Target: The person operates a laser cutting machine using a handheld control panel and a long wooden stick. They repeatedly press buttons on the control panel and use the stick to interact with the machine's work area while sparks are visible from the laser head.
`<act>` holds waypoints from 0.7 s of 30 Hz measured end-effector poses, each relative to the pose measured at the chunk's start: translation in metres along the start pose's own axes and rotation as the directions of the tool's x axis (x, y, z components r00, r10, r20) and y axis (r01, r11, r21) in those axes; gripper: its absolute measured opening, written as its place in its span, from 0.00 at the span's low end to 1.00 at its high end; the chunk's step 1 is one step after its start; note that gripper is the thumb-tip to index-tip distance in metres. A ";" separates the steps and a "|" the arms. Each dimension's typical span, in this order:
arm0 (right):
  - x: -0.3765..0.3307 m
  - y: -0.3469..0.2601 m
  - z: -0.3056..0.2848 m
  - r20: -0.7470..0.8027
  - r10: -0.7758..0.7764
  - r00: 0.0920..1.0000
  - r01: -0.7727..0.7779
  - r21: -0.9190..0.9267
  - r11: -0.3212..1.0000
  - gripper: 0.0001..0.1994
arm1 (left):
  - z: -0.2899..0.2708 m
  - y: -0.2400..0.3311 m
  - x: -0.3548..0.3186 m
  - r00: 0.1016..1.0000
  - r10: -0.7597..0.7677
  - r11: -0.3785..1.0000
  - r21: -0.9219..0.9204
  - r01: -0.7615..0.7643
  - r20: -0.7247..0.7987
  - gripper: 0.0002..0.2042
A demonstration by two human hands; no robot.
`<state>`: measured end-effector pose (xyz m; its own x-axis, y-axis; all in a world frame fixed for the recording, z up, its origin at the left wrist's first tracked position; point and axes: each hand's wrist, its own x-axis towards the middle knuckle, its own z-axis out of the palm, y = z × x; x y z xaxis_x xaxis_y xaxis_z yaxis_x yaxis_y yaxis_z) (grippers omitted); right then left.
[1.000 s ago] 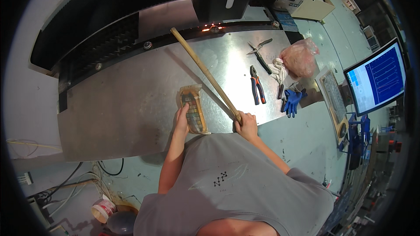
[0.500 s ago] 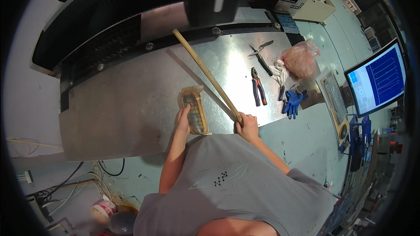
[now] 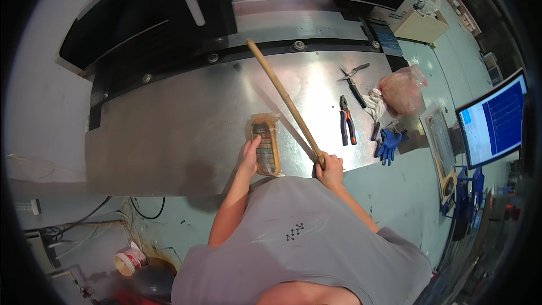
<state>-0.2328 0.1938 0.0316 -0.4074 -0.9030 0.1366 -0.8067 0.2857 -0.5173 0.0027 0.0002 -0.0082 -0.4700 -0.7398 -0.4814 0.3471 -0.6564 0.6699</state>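
Observation:
My left hand [image 3: 249,154] is closed around a handheld remote control [image 3: 265,146] with rows of buttons, wrapped in yellowed clear plastic. The thumb lies on its keypad. In my right hand [image 3: 330,170] is the lower end of a long wooden stick [image 3: 285,97], its fingers wrapped round it at the table's near edge. The stick slants up and away to the left over the metal sheet [image 3: 169,130]; its far end is near the dark rail. Right of the stick lie pliers [image 3: 346,121] with orange and dark handles.
A black machine carriage [image 3: 189,5] stands beyond the sheet. To the right lie a second pair of pliers [image 3: 354,87], white cloth [image 3: 374,104], a pinkish plastic bag [image 3: 402,90] and a blue glove [image 3: 389,146]. A keyboard [image 3: 440,138] and monitor [image 3: 493,118] stand farther right.
The black machine carriage has moved left along the far side. The view has shifted slightly, so the table things appear farther right. Both hands keep their holds.

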 end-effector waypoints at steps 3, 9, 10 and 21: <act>0.000 0.000 0.001 0.000 0.012 1.000 -0.012 0.013 1.000 0.19 | 0.002 0.000 -0.001 1.000 -0.008 1.000 0.001 0.008 -0.002 0.20; 0.000 0.001 0.000 0.017 0.028 0.999 -0.028 0.008 1.000 0.18 | 0.004 0.000 -0.001 0.999 -0.011 1.000 -0.015 0.010 -0.038 0.20; 0.000 0.000 0.000 0.003 0.010 1.000 -0.010 0.007 1.000 0.18 | 0.004 0.000 -0.001 1.000 -0.007 1.000 -0.020 0.007 -0.005 0.20; 0.000 -0.001 0.001 -0.002 0.034 0.999 -0.034 0.021 0.999 0.17 | 0.001 -0.001 0.000 0.999 0.016 1.000 0.006 -0.015 -0.038 0.18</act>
<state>-0.2315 0.1937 0.0313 -0.4353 -0.8922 0.1207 -0.7833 0.3092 -0.5393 0.0013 0.0011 -0.0088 -0.4330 -0.7551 -0.4923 0.3494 -0.6441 0.6805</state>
